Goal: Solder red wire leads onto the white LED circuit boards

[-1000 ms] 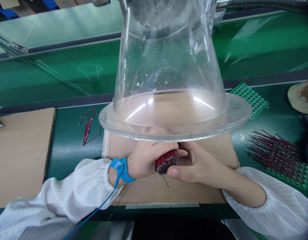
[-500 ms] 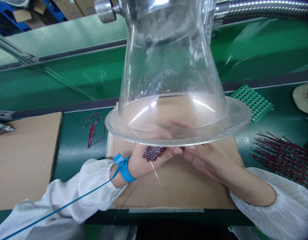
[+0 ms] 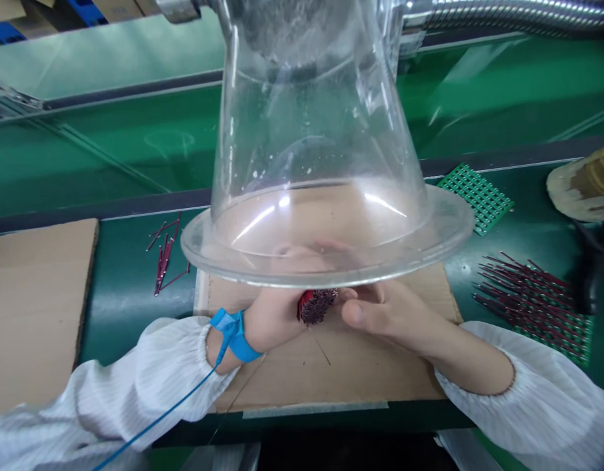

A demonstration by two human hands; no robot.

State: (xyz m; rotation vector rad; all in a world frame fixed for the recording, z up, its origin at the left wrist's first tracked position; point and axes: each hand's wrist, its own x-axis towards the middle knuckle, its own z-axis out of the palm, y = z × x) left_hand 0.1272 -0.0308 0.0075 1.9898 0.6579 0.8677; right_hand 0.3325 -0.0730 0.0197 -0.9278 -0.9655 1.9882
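Observation:
A thick bundle of dark red wires (image 3: 318, 306) with silvery ends is gripped in my left hand (image 3: 277, 311), which wears a blue wrist strap (image 3: 238, 335). My right hand (image 3: 380, 311) is beside the bundle, thumb pointing left; its other fingers lie behind the rim of a clear plastic hood (image 3: 326, 269) and blur through it, so what they hold cannot be made out. Beneath both hands lies a cardboard sheet (image 3: 361, 373) with a thin loose wire on it.
Loose red wires (image 3: 165, 258) lie at the left near another cardboard sheet (image 3: 32, 307). On the right are a green grid board (image 3: 477, 196), a pile of red wires (image 3: 537, 297), a tape roll (image 3: 584, 186) and a black tool (image 3: 586, 268). The hood hangs low over the hands.
The bundle has turned in my left hand, so its red side shows more. My right thumb has come away from my left thumb. The whole view has shifted slightly.

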